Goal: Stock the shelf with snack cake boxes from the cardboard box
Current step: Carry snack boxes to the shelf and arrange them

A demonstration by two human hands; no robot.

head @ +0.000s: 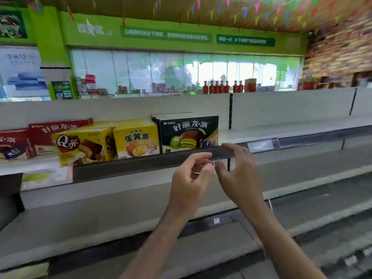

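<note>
Both hands are empty right now, left hand (191, 172) and right hand (235, 168) loosely curled, fingertips nearly meeting just below the shelf (281, 127) edge. Dark green snack cake box (189, 131) sits up and slightly left of them, long side running along the shelf, left hand a bit nearer. Cardboard box isn't in view, so I'd guess the next reach goes away from here.

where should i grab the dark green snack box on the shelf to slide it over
Grip the dark green box by its right side and top, coming from the right. That side faces bare shelf, while its left side sits tight against the yellow box. It stands upright at the shelf's front edge, so the hands can reach it directly.
</note>
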